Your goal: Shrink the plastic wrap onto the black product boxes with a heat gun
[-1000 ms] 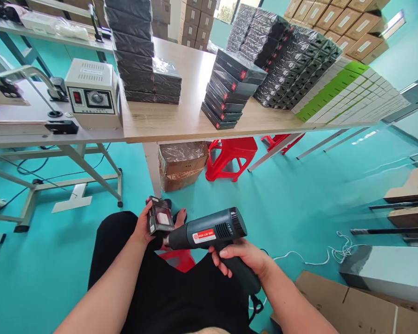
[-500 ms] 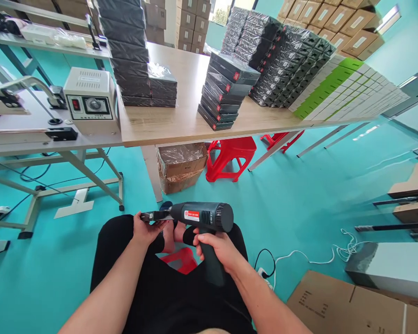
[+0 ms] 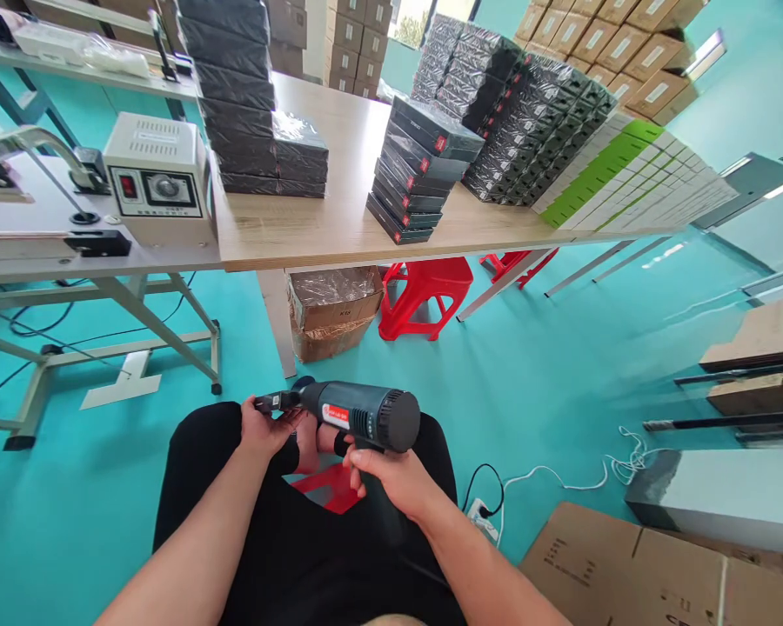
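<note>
My right hand [image 3: 388,474] is wrapped round the handle of a dark heat gun [image 3: 358,413] with a red label on its barrel. The gun lies almost level above my lap, its nozzle pointing left. My left hand [image 3: 265,430] grips a small dark box [image 3: 275,402] over my left knee. The nozzle is right by the box's right end; whether they touch I cannot tell. The heat gun hides part of the box's right side.
Ahead stands a wooden table [image 3: 339,252] with stacked black boxes [image 3: 424,169] and film-wrapped boxes [image 3: 235,96]. A sealing machine [image 3: 160,178] is at left. Under the table are a carton [image 3: 332,313] and a red stool [image 3: 427,296]. A power strip [image 3: 483,519] and large carton [image 3: 626,565] lie right.
The heat gun's rear end has swung slightly downward and the gun sits a little farther left in view. Both hands keep their holds. The whole view has shifted slightly.
</note>
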Tool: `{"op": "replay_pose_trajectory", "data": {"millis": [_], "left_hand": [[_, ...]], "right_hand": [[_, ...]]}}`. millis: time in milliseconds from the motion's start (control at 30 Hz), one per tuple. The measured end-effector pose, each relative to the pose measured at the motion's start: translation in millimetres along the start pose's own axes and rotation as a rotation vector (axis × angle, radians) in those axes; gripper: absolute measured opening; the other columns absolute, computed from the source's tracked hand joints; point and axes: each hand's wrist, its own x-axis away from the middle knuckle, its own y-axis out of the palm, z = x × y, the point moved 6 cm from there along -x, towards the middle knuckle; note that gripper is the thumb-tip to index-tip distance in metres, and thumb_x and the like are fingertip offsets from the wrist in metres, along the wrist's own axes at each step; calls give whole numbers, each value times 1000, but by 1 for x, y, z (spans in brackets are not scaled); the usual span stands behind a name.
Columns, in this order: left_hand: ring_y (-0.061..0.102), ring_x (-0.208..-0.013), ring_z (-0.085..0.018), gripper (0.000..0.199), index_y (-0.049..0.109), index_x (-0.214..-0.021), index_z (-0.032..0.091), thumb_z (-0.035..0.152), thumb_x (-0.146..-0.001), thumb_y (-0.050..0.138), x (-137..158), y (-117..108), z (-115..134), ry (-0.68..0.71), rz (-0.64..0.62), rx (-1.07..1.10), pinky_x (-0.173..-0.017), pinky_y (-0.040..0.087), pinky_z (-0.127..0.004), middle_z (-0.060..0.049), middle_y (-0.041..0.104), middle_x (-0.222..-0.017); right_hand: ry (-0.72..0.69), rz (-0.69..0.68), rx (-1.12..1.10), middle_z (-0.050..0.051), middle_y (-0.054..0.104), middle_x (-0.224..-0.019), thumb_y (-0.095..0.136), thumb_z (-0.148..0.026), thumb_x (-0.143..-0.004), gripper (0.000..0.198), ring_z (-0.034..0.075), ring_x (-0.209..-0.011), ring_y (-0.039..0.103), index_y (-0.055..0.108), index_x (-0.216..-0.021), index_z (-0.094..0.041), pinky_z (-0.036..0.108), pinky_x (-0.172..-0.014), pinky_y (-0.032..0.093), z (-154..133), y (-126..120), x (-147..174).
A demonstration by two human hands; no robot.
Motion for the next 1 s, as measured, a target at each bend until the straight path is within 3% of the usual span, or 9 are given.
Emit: {"op": "replay_pose_trajectory", "data": {"millis": [100,200,300,500,667,800,1000], "left_hand": [[63,-89,-36,38,52,-88,18,55,-78,46,3,4,-2,-34,-33,29,-66,54,-58,-16,60,-92],[65,-86,-35,33,52,-86,19,51,-78,47,6,6,0,-6,-28,34,-64,55,-56,-14,61,-88],[64,-92,-39,36,54,-91,17,51,-78,47,6,9,-1,-8,-63,23,-63,55,-57,-18,61,-96],[57,-107,-45,47,52,-104,16,53,-75,49,6,9,-4,-86,-111,53,-70,53,-62,-24,56,-114],[59,-102,-43,40,54,-95,15,49,-74,52,10,11,-4,-62,-156,7,-71,53,-61,-23,60,-107],[64,-95,-38,32,58,-96,15,37,-73,56,20,18,-3,-71,-201,-32,-73,53,-57,-19,64,-102],[67,-75,-30,36,62,-96,14,19,-63,51,30,18,9,67,-107,-43,-73,54,-52,-11,68,-83]], "right_hand": [[47,127,28,3,67,-69,65,-30,-73,27,14,-51,58,68,-93,-12,29,-52,48,-1,-13,1],[111,24,-13,5,67,-73,64,-27,-72,26,14,-53,59,67,-93,-12,27,-49,47,-1,-15,11],[128,-113,-68,6,67,-77,63,-24,-73,27,15,-56,60,66,-96,-11,27,-50,48,1,-14,24],[140,-78,-90,7,66,-76,62,-24,-74,28,14,-56,60,66,-98,-11,26,-49,48,11,-28,37],[68,83,-128,7,67,-75,64,-27,-72,27,14,-54,59,66,-93,-11,25,-47,47,3,-33,30],[27,132,-136,6,67,-74,66,-28,-71,29,14,-54,59,65,-94,-11,26,-48,48,-6,-35,20],[50,165,-113,6,67,-78,65,-30,-74,30,14,-58,59,65,-98,-12,25,-49,48,-10,-52,31]]}}
